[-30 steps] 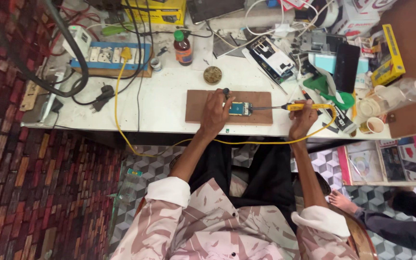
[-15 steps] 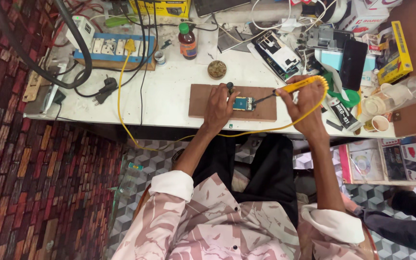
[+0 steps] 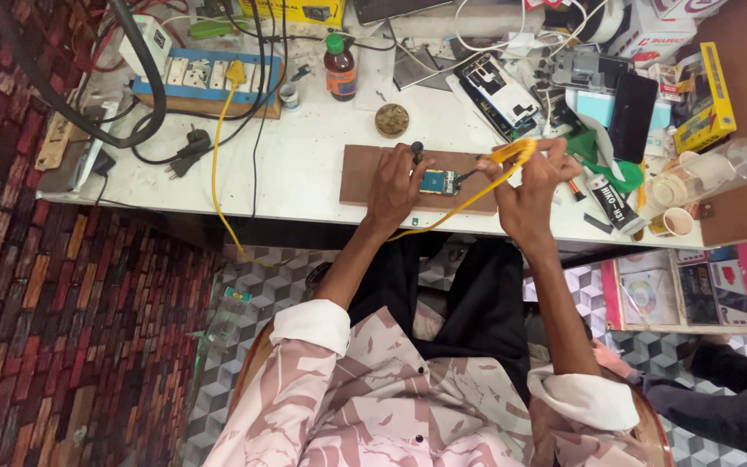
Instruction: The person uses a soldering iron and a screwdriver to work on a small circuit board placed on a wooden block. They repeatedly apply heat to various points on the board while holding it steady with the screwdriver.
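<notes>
A brown wooden board (image 3: 365, 177) lies on the white workbench (image 3: 304, 169). On the board sits a small blue circuit board (image 3: 437, 182). My left hand (image 3: 397, 182) presses down on the board just left of it, fingers closed on a small dark tool near the circuit board's edge. My right hand (image 3: 533, 182) grips a yellow-handled soldering iron (image 3: 505, 157), its tip angled down-left onto the circuit board. The iron's yellow cable (image 3: 443, 216) loops under my wrists and off the bench front.
A blue power strip (image 3: 209, 73) with plugs and cables sits at back left, a brown bottle (image 3: 339, 67) and a round tin (image 3: 392, 120) behind the board. Opened phones, tubes, boxes and cups crowd the right side. Another person's leg shows at lower right.
My right hand has lifted the soldering iron's handle higher and swung it nearer the circuit board. The left hand stays on the board. The camera view has shifted slightly.
</notes>
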